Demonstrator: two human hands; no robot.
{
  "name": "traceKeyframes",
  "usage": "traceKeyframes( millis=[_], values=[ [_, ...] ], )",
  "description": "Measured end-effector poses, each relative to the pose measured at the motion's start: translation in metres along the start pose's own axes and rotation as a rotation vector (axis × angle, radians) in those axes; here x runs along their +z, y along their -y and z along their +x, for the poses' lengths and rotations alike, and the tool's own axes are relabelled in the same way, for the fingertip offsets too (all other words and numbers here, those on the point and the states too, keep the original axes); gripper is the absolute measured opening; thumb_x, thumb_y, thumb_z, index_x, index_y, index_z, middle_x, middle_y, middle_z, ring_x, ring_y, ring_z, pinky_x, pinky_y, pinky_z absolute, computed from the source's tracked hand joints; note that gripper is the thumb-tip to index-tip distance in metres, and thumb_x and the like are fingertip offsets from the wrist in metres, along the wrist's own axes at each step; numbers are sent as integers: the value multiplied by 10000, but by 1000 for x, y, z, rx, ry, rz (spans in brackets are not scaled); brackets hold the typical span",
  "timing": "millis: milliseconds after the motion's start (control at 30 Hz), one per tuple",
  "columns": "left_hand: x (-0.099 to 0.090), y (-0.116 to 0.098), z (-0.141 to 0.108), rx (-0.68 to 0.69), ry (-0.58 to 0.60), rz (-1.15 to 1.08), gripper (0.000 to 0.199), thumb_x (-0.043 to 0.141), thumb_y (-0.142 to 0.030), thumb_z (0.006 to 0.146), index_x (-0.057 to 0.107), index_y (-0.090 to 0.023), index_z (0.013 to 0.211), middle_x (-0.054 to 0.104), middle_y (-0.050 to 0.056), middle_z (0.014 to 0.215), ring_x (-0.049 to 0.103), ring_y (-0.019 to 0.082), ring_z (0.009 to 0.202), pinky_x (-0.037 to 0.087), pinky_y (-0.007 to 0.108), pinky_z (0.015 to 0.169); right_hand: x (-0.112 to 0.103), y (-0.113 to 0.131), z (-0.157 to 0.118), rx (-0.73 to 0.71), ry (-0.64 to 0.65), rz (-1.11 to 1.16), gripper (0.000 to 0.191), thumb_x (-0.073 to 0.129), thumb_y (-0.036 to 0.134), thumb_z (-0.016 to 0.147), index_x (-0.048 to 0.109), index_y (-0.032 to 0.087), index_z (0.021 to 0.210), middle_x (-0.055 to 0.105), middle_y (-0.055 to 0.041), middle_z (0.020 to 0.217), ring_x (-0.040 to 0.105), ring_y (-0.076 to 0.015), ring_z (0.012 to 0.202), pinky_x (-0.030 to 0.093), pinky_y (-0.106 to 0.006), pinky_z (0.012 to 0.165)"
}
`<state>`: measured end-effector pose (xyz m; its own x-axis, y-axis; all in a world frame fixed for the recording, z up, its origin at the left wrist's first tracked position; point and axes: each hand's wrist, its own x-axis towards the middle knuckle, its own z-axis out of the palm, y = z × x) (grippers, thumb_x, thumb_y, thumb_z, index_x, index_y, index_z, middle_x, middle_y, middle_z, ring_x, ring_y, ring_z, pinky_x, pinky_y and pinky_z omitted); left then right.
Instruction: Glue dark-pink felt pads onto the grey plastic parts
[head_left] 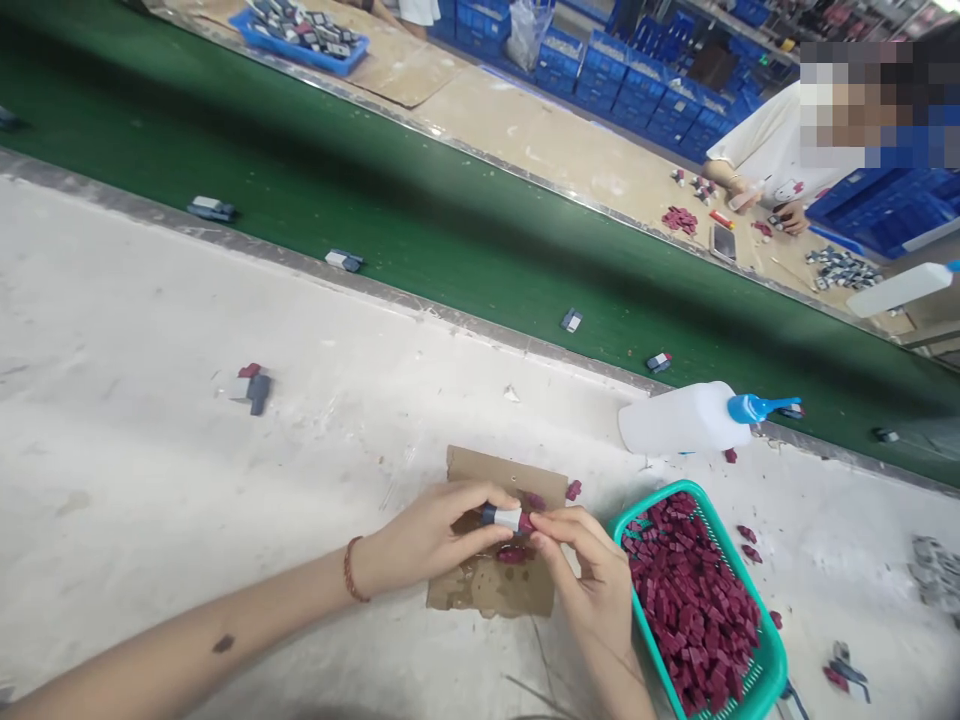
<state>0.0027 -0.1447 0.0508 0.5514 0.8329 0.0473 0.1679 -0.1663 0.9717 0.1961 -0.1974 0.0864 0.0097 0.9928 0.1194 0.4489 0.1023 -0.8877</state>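
Note:
Over a piece of brown cardboard (491,595), my left hand (431,535) pinches a small grey and dark blue plastic part (506,518) between thumb and fingers. My right hand (589,570) grips a small maroon piece (526,523) that touches the right end of that part. More maroon pieces (514,554) lie on the cardboard just below the fingers. To the right of my right hand stands a green basket (776,660) full of maroon pieces. A white squeeze bottle (675,418) with a blue nozzle lies on its side behind the basket.
A green conveyor belt (450,250) crosses beyond the white table (187,480), carrying several small parts. One assembled part (253,388) lies on the table at left. Across the belt, a person (780,150) works beside a blue tray (345,62) further left.

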Motion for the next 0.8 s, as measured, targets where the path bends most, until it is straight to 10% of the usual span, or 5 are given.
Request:
traceKeyframes(
  millis=[233,433,800],
  values=[
    [-48,27,88,-38,-246,127,283,648,-363,853,663,-183,1072,731,80,1057,677,223,954,564,349,845,-71,-22,-8,153,-197,-600,238,498,321,900,713,221,927,739,-99,986,676,-279,918,525,-408,800],
    [-79,55,175,-19,-386,574,197,558,-229,880,655,-178,1044,716,93,1007,622,266,963,512,429,909,-76,-41,-11,327,-187,-798,255,392,264,854,633,202,910,703,-110,847,646,-284,780,491,-396,676],
    [7,30,246,217,-91,801,441,571,-230,905,534,-175,1340,514,130,1406,452,296,1270,392,419,1055,-72,-56,-12,213,-111,-724,236,420,127,821,629,225,771,680,-83,789,621,-268,761,483,-380,688]
  ],
)
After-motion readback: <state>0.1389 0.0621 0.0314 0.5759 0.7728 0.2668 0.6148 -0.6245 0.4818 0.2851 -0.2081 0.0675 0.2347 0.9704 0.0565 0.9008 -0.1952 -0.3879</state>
